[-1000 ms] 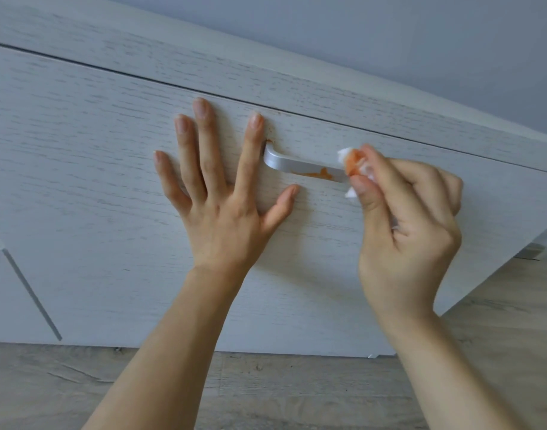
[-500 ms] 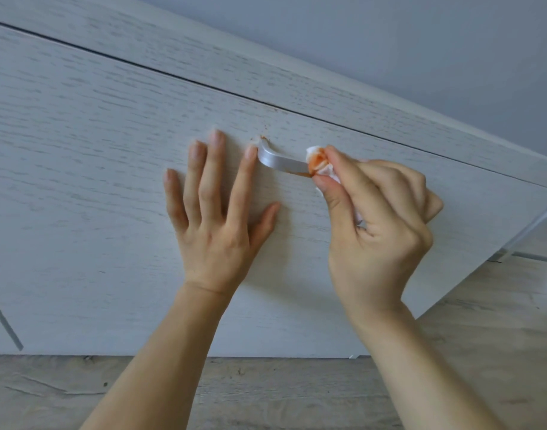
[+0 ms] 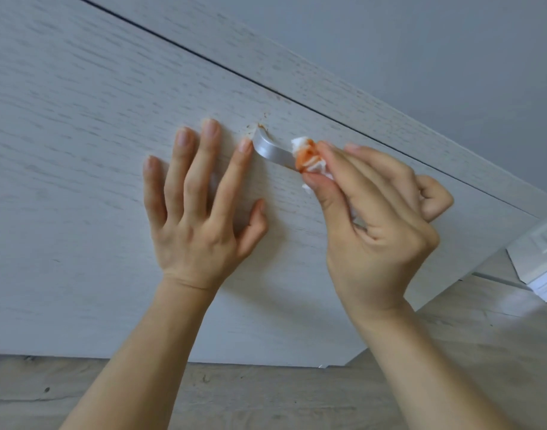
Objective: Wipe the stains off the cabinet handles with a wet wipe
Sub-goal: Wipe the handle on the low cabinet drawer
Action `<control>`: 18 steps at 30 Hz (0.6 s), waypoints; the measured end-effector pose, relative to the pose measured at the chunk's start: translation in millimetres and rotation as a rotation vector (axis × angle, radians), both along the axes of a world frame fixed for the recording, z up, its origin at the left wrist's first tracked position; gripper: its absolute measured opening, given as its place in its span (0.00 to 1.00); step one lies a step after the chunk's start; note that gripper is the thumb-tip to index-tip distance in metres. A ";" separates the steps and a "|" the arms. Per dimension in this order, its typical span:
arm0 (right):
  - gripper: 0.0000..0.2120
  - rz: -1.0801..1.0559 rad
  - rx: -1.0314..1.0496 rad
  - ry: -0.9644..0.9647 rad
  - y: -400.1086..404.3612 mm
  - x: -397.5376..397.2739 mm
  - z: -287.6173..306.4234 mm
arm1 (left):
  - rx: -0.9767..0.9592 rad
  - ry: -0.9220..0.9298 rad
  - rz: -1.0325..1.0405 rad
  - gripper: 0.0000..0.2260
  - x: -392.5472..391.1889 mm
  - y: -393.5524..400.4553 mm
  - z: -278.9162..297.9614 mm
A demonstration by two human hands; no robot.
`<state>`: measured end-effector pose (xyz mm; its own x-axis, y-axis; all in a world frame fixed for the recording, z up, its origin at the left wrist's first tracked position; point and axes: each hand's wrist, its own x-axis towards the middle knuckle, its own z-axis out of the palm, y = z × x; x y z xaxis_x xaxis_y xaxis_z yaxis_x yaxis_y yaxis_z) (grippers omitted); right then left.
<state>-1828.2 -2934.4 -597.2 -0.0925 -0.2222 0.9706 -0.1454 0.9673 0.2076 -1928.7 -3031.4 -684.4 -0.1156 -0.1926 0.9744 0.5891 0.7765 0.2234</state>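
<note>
slid leftward, right hand (image 3: 374, 218) pinches wipe (image 3: 307, 158) on handle (image 3: 270, 150); left hand (image 3: 197, 212) spread.

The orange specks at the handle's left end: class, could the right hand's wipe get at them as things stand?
Probably yes: the bare handle between wipe and specks is unobstructed; the left hand lies flat beside it.
</note>
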 end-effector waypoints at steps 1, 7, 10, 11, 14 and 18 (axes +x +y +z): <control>0.06 -0.010 -0.009 0.003 0.9 1.6 -0.7 | 0.004 0.000 -0.010 0.25 0.8 -0.4 0.6; 0.05 0.023 -0.067 -0.026 -14.9 0.1 0.9 | 0.028 -0.004 -0.044 0.23 5.7 -2.1 5.4; 0.06 0.119 -0.265 -0.114 -16.3 7.1 3.1 | 0.089 -0.006 -0.063 0.21 6.9 -1.0 9.5; 0.06 0.173 -0.346 -0.148 -15.3 9.6 3.7 | 0.101 -0.006 -0.064 0.20 7.1 -0.1 10.5; 0.04 0.189 -0.391 -0.203 -20.3 9.4 6.5 | 0.098 -0.013 -0.067 0.20 7.6 1.0 11.4; 0.06 0.150 -0.350 -0.194 -22.7 8.1 6.4 | 0.091 -0.013 -0.065 0.21 6.4 0.7 11.4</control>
